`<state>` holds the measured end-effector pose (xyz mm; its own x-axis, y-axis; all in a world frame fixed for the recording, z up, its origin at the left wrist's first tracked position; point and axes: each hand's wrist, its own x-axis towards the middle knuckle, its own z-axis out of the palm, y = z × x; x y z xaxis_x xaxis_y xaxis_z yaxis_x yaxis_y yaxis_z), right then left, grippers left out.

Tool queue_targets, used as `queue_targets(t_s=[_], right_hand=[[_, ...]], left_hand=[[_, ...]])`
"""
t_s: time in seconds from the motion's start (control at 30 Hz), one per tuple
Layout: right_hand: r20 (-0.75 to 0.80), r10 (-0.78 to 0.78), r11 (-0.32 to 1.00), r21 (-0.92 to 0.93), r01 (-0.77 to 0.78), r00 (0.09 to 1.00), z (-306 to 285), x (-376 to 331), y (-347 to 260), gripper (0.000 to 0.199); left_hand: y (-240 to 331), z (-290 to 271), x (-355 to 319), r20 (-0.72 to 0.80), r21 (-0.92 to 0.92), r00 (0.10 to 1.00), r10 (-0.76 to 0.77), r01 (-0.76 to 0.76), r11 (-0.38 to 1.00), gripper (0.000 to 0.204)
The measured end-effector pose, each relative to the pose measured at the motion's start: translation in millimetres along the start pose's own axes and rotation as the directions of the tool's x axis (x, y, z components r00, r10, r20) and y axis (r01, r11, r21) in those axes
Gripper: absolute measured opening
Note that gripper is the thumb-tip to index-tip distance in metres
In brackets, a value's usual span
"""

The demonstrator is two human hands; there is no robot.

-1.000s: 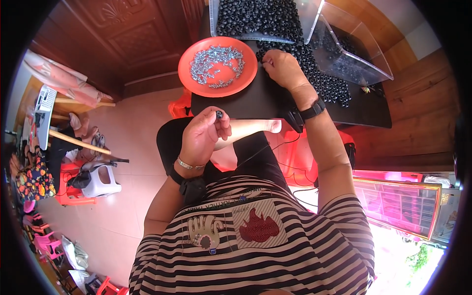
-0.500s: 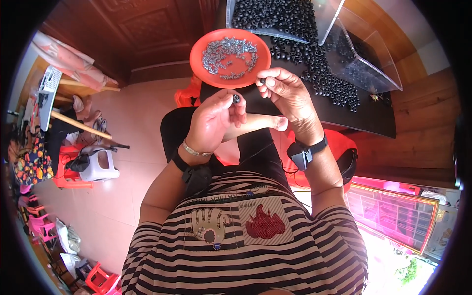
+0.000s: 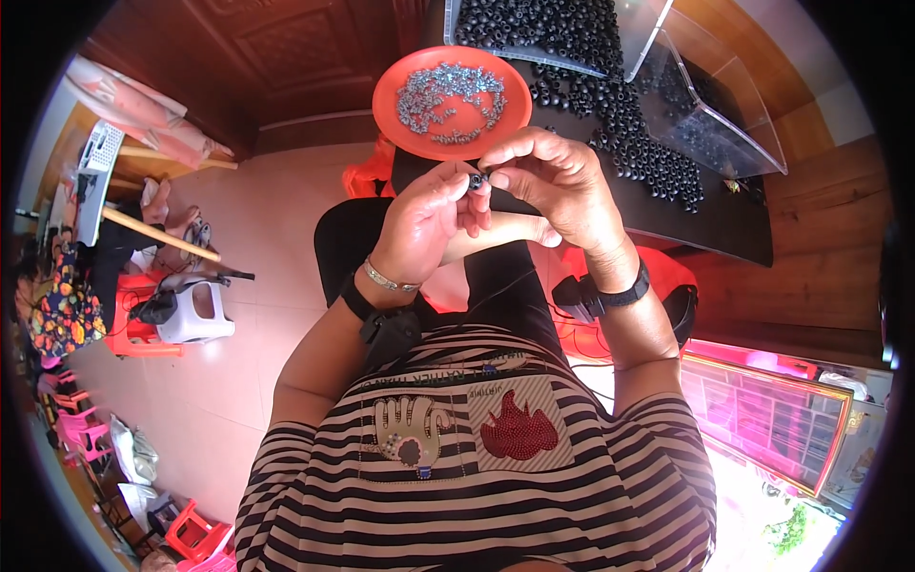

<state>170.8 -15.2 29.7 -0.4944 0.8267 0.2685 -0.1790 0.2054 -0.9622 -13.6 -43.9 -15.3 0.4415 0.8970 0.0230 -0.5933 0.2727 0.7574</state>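
My left hand (image 3: pixel 419 224), palm up, pinches a small round black plastic piece (image 3: pixel 476 181) with a hole or metal center between thumb and fingers. Against it comes my right hand (image 3: pixel 569 195), its thumb and index finger pressed on a tiny dark part that the fingertips mostly hide. The two hands meet just in front of an orange-red plate (image 3: pixel 383 112), which holds many small silvery metal bits (image 3: pixel 448 86). Right of the plate, similar black pieces (image 3: pixel 648 157) lie spread over the dark tabletop (image 3: pixel 705 224).
A clear plastic bin (image 3: pixel 534 59) full of black pieces stands at the back, beside another clear box (image 3: pixel 729 119). Red stools (image 3: pixel 195 529) and a grey-white stool (image 3: pixel 195 315) are at the left. A wooden-handled pole (image 3: pixel 162 235) slants there. My bare foot (image 3: pixel 545 232) shows below my hands.
My right hand has moved left and closed in on the black piece in my left hand; they were apart before. My left hand has shifted slightly right and up.
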Motion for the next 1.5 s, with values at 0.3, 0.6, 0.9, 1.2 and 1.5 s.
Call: queue_targets(t_s=[0.3,0.6,0.9,1.2,1.5], right_hand=[[0.089,-0.219,0.833,-0.501,0.233,0.972,4,3,-4,0.022],[0.025,-0.083,0.937,-0.339,0.087,0.996,6,2,-4,0.017],[-0.053,-0.062,0.991,-0.122,0.055,0.997,8,1,2,0.014],[0.04,-0.082,0.846,-0.526,0.091,0.996,9,5,-14,0.017],[0.064,-0.122,0.779,-0.612,0.135,0.99,11,4,-9,0.018]], left_hand=[[-3,1,-2,-0.065,-0.008,0.997,-0.036,0.035,0.999,0.022],[-5,5,-5,-0.059,-0.047,0.998,0.014,-0.017,0.999,0.024],[-5,3,-5,-0.04,-0.077,0.999,0.002,-0.005,0.997,0.021],[-4,5,-7,-0.089,-0.005,0.996,0.005,-0.006,1.0,0.022],[-6,4,-6,-0.122,-0.029,0.993,0.002,-0.005,1.0,0.017]])
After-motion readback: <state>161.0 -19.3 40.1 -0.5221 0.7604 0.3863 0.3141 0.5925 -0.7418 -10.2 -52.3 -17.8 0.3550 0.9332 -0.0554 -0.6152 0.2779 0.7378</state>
